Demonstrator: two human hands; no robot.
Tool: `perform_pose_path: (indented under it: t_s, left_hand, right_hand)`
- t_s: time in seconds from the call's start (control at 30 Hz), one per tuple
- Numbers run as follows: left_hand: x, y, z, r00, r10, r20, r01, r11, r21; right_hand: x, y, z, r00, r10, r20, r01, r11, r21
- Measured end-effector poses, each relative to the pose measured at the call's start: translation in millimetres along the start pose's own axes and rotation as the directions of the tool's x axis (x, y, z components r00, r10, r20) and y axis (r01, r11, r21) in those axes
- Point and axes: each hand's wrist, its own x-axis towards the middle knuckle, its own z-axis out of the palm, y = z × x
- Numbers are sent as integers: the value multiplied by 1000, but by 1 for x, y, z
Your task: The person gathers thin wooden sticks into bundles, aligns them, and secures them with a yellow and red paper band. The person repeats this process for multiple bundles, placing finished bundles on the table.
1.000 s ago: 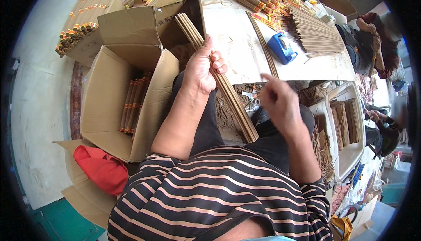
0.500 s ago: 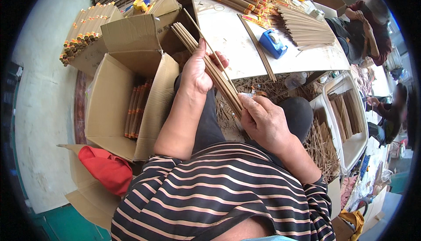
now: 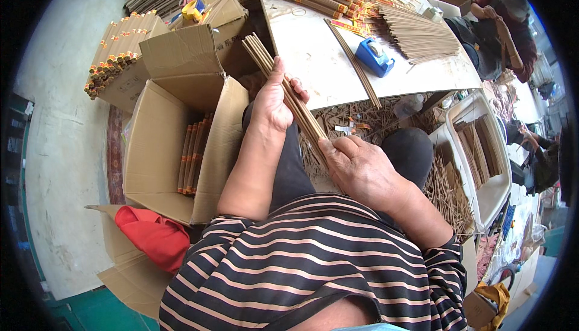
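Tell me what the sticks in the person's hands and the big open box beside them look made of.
Sticks: thin, matte brown, probably wood or bamboo with a dry coating; the picture leaves that open. Box: plain tan cardboard, with folded flaps and dull raw edges.

We cannot see the middle of the stick bundle (image 3: 288, 93): the left hand (image 3: 272, 105) wraps it, and its near end vanishes under the right hand (image 3: 362, 171), whose fingertips are tucked out of sight. The open carton (image 3: 158, 150) shows only the tops of the packed bundles (image 3: 192, 159); its floor is shadowed. The red cloth (image 3: 155, 237) is partly covered by the striped sleeve (image 3: 229, 252). The co-worker (image 3: 509, 26) at the table's far end is cut by the lens rim. Small scraps under the table (image 3: 319, 59) are too fine to identify.
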Motion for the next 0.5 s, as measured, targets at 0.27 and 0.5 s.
perform_pose_path:
  t_s: [0.27,0.5]
  left_hand:
    - [0,3,-4,996,-18,88,20,1000,-18]
    - [-9,7,6,987,86,138,-91,995,33]
  right_hand:
    - [-5,0,4,998,-1,62,2,1000,-26]
    - [-9,4,7,994,84,-76,-76,992,98]
